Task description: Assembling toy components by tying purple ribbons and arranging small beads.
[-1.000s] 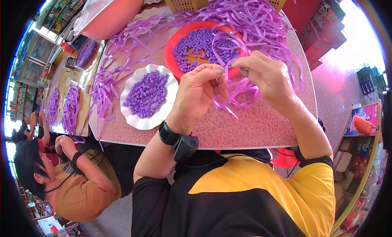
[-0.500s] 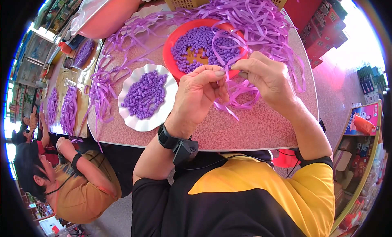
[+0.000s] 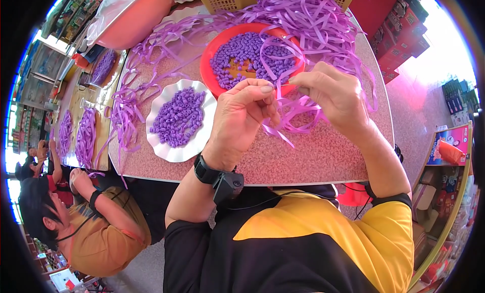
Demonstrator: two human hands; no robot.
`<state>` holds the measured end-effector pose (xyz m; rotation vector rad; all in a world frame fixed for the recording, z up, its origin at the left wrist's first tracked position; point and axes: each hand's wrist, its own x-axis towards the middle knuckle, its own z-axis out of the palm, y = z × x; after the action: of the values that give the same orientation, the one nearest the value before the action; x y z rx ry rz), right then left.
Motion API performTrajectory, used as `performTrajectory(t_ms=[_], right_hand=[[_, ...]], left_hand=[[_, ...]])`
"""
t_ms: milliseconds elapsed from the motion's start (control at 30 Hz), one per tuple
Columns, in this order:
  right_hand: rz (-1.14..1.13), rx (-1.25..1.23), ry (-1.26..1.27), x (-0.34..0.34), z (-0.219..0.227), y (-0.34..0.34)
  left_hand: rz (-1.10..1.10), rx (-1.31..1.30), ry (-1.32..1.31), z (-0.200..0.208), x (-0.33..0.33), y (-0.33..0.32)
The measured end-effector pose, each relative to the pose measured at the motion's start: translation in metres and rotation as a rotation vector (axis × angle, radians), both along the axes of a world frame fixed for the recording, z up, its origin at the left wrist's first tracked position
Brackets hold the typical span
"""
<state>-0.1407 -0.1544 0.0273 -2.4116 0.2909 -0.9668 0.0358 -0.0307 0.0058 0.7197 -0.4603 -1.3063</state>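
I see L hand (image 3: 241, 108), fingertips pinched — can't tell on what. R hand (image 3: 334, 93) same, just beside. Both nr red bowl (image 3: 206, 66) w/ purple beads (image 3: 247, 44); ribbons (image 3: 316, 24) heaped beyond — white dish (image 3: 201, 135) w/ more beads to left.

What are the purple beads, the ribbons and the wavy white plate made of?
The beads look like hard plastic, even-coloured with small highlights. The ribbons seem to be satiny fabric, thin and glossy where they loop, though maybe plastic. The white plate looks smooth; it could be plastic or glazed ceramic, I can't tell.
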Motion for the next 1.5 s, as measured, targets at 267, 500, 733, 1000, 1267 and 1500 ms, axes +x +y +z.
performTrajectory(t_ms=[267,500,733,1000,1267,1500], right_hand=[[0.049,0.046,-0.011,0.0013,-0.0018,0.0033],[0.059,0.039,-0.015,0.0011,-0.0001,0.0035],[0.045,0.027,-0.015,0.0015,0.0000,0.0037],[0.034,-0.024,-0.017,-0.0010,0.0009,0.0025],[0.005,-0.046,-0.010,-0.0017,0.0010,0.0034],[0.004,-0.142,-0.005,-0.0043,0.0018,-0.0012]], left_hand=[[-0.043,0.026,-0.031,-0.0001,-0.0014,0.0001],[-0.039,0.039,-0.038,-0.0006,-0.0022,0.0011],[-0.049,0.017,-0.042,-0.0006,-0.0030,0.0011],[-0.055,0.007,-0.027,-0.0024,-0.0034,0.0010],[-0.042,0.015,-0.036,-0.0025,-0.0048,0.0012],[-0.072,0.004,-0.044,-0.0038,-0.0037,0.0010]])
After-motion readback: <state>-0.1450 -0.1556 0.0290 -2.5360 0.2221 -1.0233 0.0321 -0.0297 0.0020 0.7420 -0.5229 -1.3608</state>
